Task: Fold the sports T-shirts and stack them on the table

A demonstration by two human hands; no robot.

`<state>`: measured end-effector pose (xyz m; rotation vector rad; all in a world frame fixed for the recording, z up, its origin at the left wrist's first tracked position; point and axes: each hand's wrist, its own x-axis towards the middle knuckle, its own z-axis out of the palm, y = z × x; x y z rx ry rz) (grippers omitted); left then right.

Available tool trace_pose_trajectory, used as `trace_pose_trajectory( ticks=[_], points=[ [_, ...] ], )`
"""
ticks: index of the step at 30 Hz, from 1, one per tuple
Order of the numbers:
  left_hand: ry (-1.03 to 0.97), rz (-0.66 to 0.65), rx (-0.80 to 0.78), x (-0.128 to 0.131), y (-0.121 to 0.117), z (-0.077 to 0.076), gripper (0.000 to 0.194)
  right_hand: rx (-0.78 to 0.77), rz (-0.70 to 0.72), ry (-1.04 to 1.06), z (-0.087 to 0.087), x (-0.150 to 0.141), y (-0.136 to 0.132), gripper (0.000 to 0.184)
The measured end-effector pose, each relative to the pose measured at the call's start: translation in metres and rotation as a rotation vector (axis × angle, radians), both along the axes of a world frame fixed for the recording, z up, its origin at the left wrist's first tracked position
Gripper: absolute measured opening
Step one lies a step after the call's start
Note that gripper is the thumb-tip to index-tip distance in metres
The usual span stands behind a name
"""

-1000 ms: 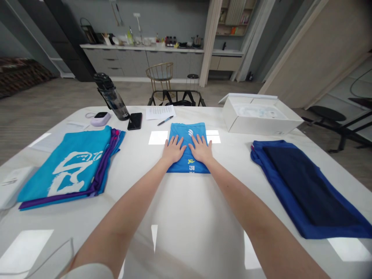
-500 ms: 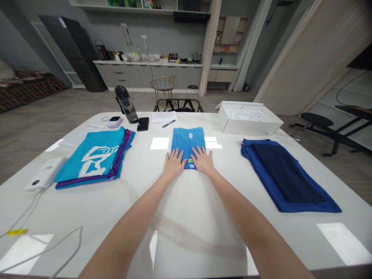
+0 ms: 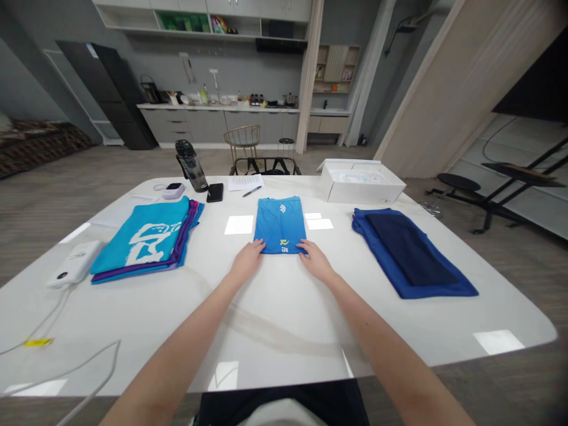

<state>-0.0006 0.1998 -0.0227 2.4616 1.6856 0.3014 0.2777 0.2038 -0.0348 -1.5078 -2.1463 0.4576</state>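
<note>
On glossy bench [image 3: 284, 296], left hand [image 3: 248, 260] and right hand [image 3: 316, 260] touch rectangular folded cloth [image 3: 280, 223] at 7 and 5 o'clock; cannot tell grip.

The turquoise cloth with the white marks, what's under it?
Purple cloth and blue cloth peek out along the edges of the turquoise cloth. The rest underneath is covered, so I can't tell what else is there.
</note>
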Motion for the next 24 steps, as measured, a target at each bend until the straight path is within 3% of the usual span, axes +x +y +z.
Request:
trace_pose_trajectory(
  ticks=[3,8,14,20,24],
  points=[
    [0.056,0.027,0.081,-0.002,-0.005,0.007,0.042,0.092,-0.017,0.047,-0.001,0.005,-0.003,0.026],
    [0.162,0.08,0.097,0.005,-0.018,0.021,0.037,0.137,-0.015,-0.077,0.006,0.001,-0.015,0.025],
    [0.234,0.05,0.087,0.005,-0.062,0.033,0.035,0.124,0.028,-0.063,0.013,0.003,-0.051,0.027],
    [0.211,0.014,0.052,-0.01,-0.115,0.025,0.043,0.063,0.134,-0.031,0.022,0.01,-0.098,0.031],
    [0.154,0.005,0.037,-0.017,-0.129,0.022,0.045,0.025,0.141,0.023,0.026,0.012,-0.11,0.027]
  ],
)
